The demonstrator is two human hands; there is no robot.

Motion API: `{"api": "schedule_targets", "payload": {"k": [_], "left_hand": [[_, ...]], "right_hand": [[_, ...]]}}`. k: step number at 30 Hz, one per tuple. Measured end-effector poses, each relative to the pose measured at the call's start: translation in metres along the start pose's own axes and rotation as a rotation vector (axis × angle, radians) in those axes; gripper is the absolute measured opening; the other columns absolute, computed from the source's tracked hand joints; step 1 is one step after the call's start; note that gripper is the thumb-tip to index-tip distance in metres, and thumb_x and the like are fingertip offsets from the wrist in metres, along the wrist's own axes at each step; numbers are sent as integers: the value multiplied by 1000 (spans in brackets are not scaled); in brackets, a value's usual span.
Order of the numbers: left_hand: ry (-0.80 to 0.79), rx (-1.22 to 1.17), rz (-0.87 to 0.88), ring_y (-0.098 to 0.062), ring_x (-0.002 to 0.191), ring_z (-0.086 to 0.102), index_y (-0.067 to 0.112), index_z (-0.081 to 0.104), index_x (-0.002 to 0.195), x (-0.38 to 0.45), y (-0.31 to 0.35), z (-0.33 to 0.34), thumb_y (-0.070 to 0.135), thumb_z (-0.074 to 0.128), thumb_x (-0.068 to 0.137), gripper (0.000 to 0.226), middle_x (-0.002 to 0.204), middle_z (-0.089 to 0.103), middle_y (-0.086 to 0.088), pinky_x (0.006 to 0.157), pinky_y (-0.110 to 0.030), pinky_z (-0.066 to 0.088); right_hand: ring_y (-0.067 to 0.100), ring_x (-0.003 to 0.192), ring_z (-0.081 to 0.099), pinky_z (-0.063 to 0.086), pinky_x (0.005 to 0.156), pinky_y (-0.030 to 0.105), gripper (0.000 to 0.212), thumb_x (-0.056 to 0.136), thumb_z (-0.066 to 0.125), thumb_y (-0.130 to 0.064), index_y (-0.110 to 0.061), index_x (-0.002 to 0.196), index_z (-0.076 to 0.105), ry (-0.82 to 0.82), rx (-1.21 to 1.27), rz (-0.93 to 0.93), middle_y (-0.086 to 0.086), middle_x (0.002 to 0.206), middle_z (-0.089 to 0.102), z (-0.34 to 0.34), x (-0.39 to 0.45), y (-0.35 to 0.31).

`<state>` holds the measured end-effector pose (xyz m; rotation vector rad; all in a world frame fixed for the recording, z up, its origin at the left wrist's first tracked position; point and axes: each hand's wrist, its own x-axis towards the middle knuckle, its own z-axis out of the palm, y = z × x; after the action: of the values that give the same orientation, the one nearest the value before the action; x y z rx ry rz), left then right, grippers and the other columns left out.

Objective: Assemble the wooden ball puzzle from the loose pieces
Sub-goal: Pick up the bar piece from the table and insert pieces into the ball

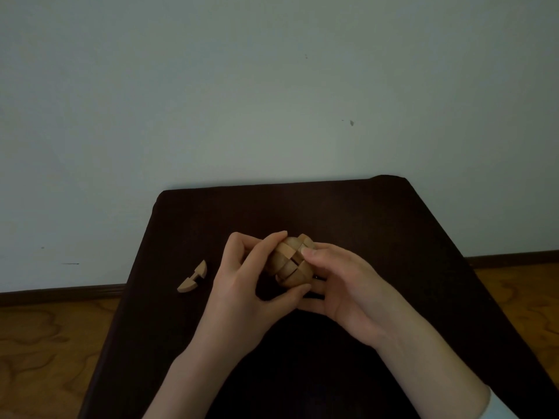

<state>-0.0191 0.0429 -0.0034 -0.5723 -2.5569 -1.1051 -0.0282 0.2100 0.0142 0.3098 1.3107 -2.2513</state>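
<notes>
Two hands are meeting over the middle of the dark counter (pixel 393 225), forearms angling in from the near edge. Left hand (pixel 251 276) and right hand (pixel 341 285) are both curling fingers and thumbs around the wooden ball puzzle (pixel 292 261). Well left of the ball, one loose piece (pixel 193 277) is lying on the counter.

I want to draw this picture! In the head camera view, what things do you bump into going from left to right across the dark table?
loose wooden piece → left hand → wooden ball puzzle → right hand. Both hands hold the ball.
</notes>
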Motion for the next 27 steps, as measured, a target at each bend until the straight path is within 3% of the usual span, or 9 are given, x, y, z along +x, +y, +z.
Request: {"api": "schedule_targets", "payload": {"k": [6,11,16,22,27], "left_hand": [[-14,3,11,10,104,43,20,53,133,0,0,1,40,75,69,70,107,41,8,89,1,34],[-14,-1,15,13,104,42,20,54,134,0,1,0,42,72,69,70,105,40,11,90,1,32],[-20,20,25,10,104,43,22,52,135,0,-2,0,44,72,70,71,107,42,9,91,0,33],[-14,16,32,5,104,45,22,50,137,0,-5,0,43,72,71,72,106,42,8,93,-3,36],[-20,14,50,3,104,45,18,53,136,2,-3,-2,43,72,72,72,106,45,4,92,-4,36]], "right_hand": [[29,92,68,57,79,45,63,73,74,-19,2,129,56,-25,69,54,21,111,67,-2,-1,-1],[30,93,70,57,82,49,46,80,73,-18,-1,122,65,-27,104,57,21,111,70,-1,-3,0],[25,90,71,59,75,43,39,76,72,-15,1,111,68,5,71,12,16,99,72,3,-4,-1],[28,102,67,57,86,51,50,74,73,-18,4,118,66,35,24,44,18,104,72,5,-4,-2],[30,100,67,57,86,50,43,72,73,-17,1,112,70,25,76,37,20,107,71,5,-7,-3]]}}
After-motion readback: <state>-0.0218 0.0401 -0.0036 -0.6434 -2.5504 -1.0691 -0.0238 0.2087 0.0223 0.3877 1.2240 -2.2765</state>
